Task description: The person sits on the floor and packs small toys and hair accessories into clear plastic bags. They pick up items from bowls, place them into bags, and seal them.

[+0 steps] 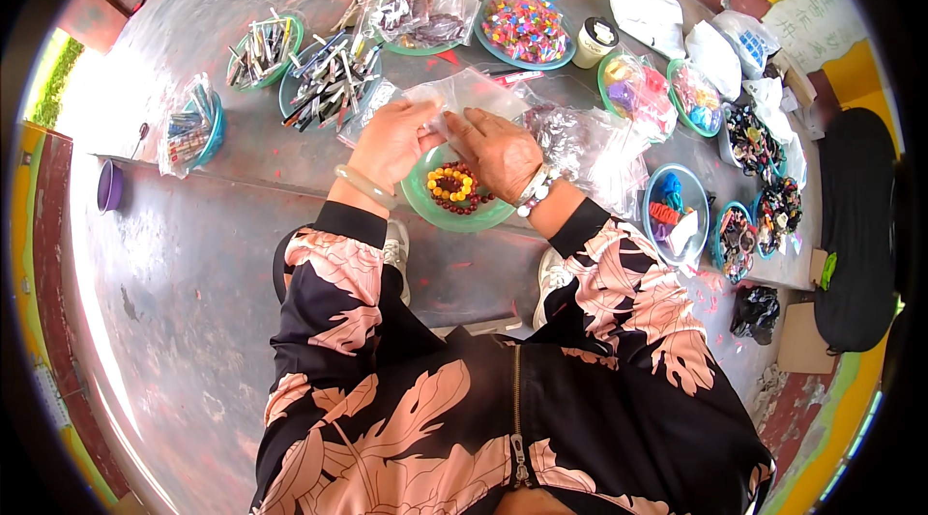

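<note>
Between both hands is a clear plastic bag (483,96), its film spread beyond the fingertips. My left hand (394,143) pinches the bag's near left edge. The fingers of my right hand (499,154) press together on the same edge, close to the left fingertips. Just below the hands stands a light green bowl (421,204), partly covered by the right hand. Yellow bead bracelets (447,185) and dark red bead bracelets (476,205) lie in it. A pile of clear plastic bags (590,146) lies right of my right hand.
Baskets of pens (333,80) stand at the left, beside a purple cup (110,186). Behind are a bowl of colourful small pieces (525,30) and a lidded cup (594,40). Rightward are a basin of coloured items (675,211), baskets of hair ties (737,243) and white bags (646,13).
</note>
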A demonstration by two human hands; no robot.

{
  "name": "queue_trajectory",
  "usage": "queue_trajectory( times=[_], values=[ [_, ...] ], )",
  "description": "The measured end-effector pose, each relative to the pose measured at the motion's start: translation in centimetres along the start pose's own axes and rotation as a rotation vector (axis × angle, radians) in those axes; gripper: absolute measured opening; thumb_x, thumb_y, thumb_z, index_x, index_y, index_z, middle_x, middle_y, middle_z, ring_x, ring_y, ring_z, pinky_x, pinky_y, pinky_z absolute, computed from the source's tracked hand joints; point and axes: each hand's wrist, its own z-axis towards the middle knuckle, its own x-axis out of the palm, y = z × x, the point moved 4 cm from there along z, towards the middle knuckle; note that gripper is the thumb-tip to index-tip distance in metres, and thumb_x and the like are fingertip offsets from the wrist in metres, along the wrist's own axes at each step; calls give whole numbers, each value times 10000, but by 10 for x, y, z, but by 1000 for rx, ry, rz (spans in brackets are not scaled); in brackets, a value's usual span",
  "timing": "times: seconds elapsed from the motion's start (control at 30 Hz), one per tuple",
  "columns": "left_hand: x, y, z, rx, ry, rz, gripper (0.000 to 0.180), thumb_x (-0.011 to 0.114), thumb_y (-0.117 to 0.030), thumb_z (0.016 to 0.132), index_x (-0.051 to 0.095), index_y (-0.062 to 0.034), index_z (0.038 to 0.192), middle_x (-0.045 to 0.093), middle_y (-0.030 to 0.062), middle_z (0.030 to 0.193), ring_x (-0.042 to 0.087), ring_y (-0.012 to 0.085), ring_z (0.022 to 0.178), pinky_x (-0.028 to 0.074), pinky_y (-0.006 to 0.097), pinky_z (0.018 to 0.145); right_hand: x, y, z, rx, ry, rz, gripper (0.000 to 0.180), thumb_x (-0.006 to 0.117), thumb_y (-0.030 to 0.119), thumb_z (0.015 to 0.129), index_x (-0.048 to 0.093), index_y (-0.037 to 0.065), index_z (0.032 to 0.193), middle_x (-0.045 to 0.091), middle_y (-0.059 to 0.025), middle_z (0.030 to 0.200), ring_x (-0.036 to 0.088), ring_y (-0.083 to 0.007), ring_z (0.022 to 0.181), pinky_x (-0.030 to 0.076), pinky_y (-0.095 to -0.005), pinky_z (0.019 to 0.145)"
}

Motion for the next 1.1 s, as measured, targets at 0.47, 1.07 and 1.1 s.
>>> queue_trajectory(
  times=[0.47, 1.07, 1.1],
  values=[
    [33, 18, -6, 564, 204, 1557, 165, 527, -163, 793, 583, -22, 856, 585, 215, 765, 559, 395, 744, 439, 440, 635, -13, -48, 5, 104, 129, 476, 372, 717, 215, 656, 616, 96, 993, 567, -105, 1127, 528, -260, 1057, 416, -334, 890],
    [28, -20, -19, 310, 96, 449, 146, 594, -87, 812, 594, -4, 932, 574, -3, 765, 518, 63, 637, 430, 188, 518, -55, -85, 10, 637, -157, 1570, 50, 628, 20, 766, 597, 23, 805, 617, -34, 755, 620, -134, 698, 545, -260, 627],
    [32, -21, -20, 326, 106, 428, 178, 599, -84, 810, 582, -3, 967, 571, 2, 782, 516, 63, 645, 435, 192, 520, -55, -84, 9, 668, -165, 1566, 52, 634, 27, 767, 605, 20, 809, 617, -35, 752, 620, -134, 698, 545, -259, 628]
  ],
)
